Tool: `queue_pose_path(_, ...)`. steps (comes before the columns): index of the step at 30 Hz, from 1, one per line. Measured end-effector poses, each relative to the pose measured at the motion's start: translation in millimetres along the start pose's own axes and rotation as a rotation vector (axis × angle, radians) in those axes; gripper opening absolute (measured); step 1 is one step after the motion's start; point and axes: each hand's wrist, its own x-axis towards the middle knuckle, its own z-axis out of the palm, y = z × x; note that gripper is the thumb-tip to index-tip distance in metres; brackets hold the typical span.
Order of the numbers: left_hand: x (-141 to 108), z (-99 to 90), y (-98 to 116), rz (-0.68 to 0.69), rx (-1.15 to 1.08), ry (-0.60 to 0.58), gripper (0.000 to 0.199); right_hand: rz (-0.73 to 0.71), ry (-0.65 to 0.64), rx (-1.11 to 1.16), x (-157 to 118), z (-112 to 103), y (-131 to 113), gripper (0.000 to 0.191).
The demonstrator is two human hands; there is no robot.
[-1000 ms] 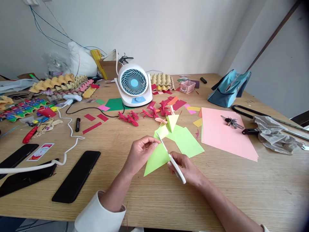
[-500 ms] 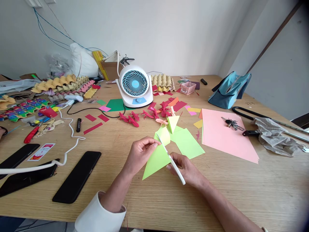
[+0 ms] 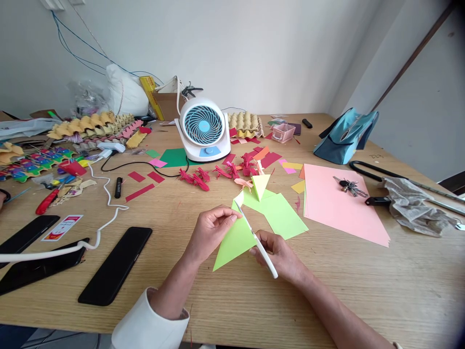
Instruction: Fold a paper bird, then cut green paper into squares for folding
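Note:
My left hand (image 3: 214, 228) pinches a light green paper (image 3: 234, 245) near its upper edge, and a corner of the sheet points down toward the table's front. In my right hand (image 3: 279, 254) is a pair of white-handled scissors (image 3: 266, 256); their blades lie along the right edge of that paper, tips just beyond my left fingertips. A pale curled bit of paper shows at the blade tips. Behind the scissors lie another green sheet (image 3: 286, 216) and a folded yellow-green piece (image 3: 260, 186).
Red folded paper figures (image 3: 195, 178) lie before a white fan (image 3: 203, 126). Pink sheets (image 3: 337, 208) with keys (image 3: 350, 187) are at the right, beside a blue bag (image 3: 345, 138). Black phones (image 3: 115, 266), a marker (image 3: 118, 188) and a white cable (image 3: 109, 223) are at the left.
The curled flap of green paper beyond the scissors' tips looks smaller, showing more of the sheet behind. Both hands have hardly moved.

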Motion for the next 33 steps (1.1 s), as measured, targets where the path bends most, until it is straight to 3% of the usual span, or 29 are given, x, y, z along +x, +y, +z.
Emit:
queue_pose_path(11,-1,0.7,2,-0.017,0.006,-0.046,0.019,0.019,0.016,-0.010,0,0,-5,0.017)
queue_pose_path(23,0,1.9,3,-0.044,-0.001,-0.038,0.018,0.009,0.041,0.010,1,2,0,0.019)
queue_pose_path(28,1,1.0,-2,-0.042,0.005,-0.045,0.019,0.007,0.068,0.000,3,1,2,0.015)
queue_pose_path(33,4,1.6,-11,-0.046,-0.009,-0.007,0.017,0.008,0.132,0.030,6,-2,4,0.023)
